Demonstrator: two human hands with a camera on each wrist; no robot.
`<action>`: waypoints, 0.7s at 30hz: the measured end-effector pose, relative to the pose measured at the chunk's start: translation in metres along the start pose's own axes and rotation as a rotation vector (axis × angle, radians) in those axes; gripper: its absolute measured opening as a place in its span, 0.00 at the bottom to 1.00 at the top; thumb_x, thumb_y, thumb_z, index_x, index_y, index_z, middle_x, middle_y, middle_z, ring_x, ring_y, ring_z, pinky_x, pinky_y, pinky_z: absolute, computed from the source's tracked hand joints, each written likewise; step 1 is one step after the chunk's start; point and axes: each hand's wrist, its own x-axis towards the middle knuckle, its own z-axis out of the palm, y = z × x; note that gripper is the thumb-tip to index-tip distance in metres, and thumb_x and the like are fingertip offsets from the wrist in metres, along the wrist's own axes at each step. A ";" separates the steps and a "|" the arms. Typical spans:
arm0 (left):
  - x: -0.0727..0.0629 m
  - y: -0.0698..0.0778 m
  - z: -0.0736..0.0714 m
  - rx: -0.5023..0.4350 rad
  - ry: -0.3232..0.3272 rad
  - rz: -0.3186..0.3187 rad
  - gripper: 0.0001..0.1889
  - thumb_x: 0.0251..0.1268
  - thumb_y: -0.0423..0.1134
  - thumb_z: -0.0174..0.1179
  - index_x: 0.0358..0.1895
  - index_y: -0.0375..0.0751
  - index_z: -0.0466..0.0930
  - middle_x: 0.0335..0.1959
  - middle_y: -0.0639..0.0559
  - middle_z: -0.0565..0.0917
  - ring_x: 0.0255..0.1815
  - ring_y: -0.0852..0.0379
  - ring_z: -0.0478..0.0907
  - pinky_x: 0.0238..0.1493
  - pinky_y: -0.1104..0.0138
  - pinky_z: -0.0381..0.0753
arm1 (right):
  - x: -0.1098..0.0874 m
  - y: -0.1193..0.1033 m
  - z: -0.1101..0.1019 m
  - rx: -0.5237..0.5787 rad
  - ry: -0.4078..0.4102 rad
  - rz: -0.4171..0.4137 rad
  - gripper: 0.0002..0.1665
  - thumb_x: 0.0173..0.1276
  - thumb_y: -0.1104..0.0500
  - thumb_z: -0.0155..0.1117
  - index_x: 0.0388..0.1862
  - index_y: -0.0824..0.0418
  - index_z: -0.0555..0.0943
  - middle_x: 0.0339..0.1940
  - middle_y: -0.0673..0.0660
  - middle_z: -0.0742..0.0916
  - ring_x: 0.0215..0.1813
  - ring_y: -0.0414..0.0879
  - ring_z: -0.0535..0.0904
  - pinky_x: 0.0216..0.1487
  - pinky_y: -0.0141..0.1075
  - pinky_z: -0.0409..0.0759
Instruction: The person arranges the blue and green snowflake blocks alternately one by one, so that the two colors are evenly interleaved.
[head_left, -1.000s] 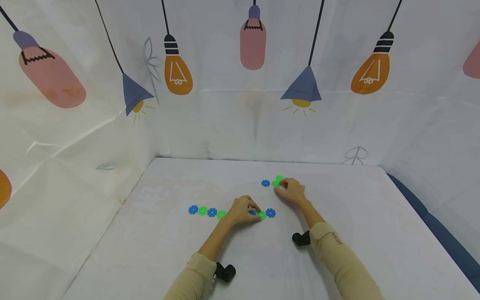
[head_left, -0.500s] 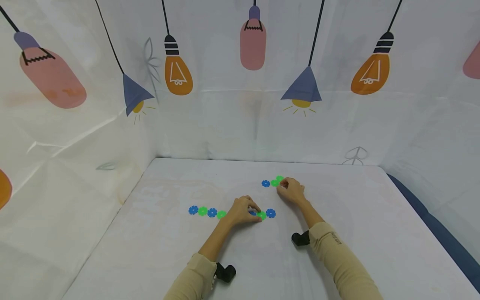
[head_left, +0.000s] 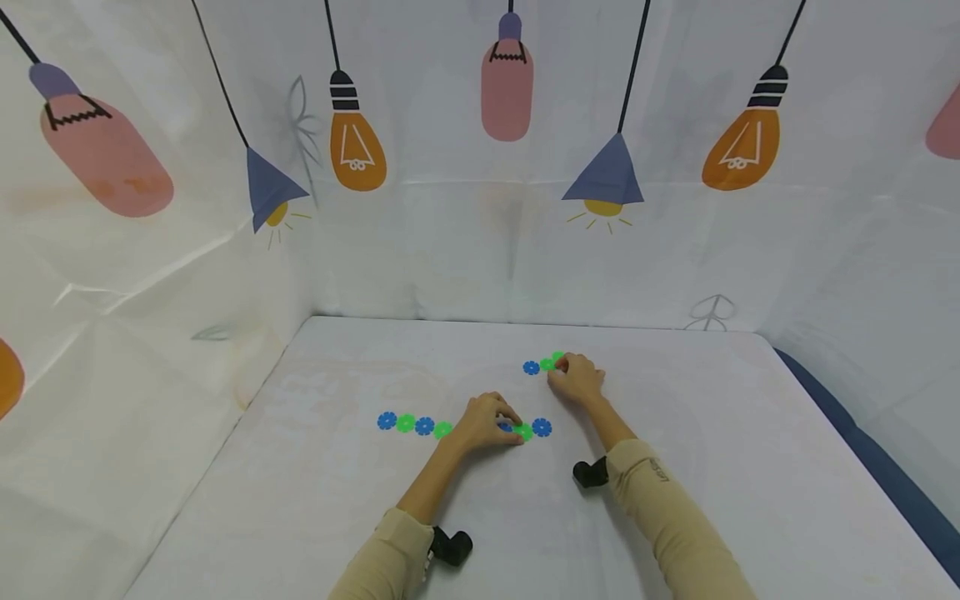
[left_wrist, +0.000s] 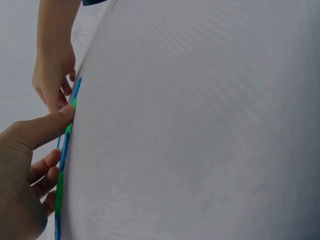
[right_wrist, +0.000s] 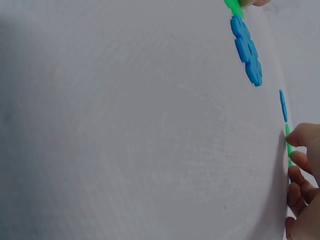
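Observation:
A row of flat flower-shaped plastic discs, blue and green by turns, lies across the table. My left hand (head_left: 486, 422) covers the row's middle and pinches a green disc (head_left: 523, 432) between thumb and fingers. Just right of it is the row's end blue disc (head_left: 542, 427), also seen in the right wrist view as a blue disc (right_wrist: 246, 50). Farther back, my right hand (head_left: 577, 379) has its thumb and fingertips on two green discs, a nearer green disc (head_left: 547, 365) and a partly hidden one behind it. A loose blue disc (head_left: 531, 367) lies beside them.
The white table (head_left: 300, 500) reaches back to a white sheet wall (head_left: 450, 250) printed with lamps. Left of my left hand the row continues with a green disc (head_left: 443, 429) and a blue disc (head_left: 387, 421). Black wrist cameras (head_left: 452, 547) hang by both sleeves.
My right hand has shifted slightly left, and the nearer green disc has slid a little toward the loose blue disc. My left hand has stayed in place on the row.

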 end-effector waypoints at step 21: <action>0.001 0.000 -0.001 -0.001 -0.011 -0.005 0.14 0.47 0.50 0.72 0.37 0.48 0.88 0.36 0.56 0.79 0.40 0.60 0.73 0.48 0.60 0.65 | 0.009 0.006 -0.006 0.011 -0.072 -0.103 0.26 0.60 0.49 0.64 0.52 0.64 0.79 0.38 0.62 0.79 0.43 0.55 0.72 0.48 0.57 0.61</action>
